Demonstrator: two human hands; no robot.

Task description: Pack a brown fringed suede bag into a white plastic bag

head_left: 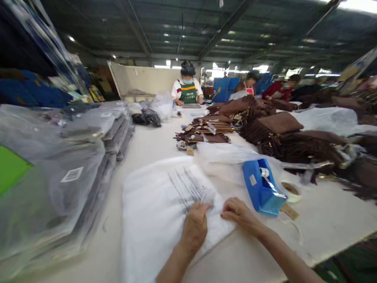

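A white plastic bag [150, 216], printed with dark lines of text, lies on the table in front of me. My left hand [196, 224] has its fingers closed on the bag's film, just below the print. At the bag's right edge, my right hand [238, 214] pinches the film between thumb and curled fingers. Just beyond my right hand stands a blue tape dispenser [256, 188] with a strip of tape at its front. The bag's contents are hidden by the white film.
Stacked grey items in clear bags [79, 173] rise at left. Brown fringed handbags [279, 125] heap at right, with flat brown pieces [209, 131] beyond the bag. A tape roll [291, 190] lies beside the dispenser. A person in a green apron [188, 92] works opposite.
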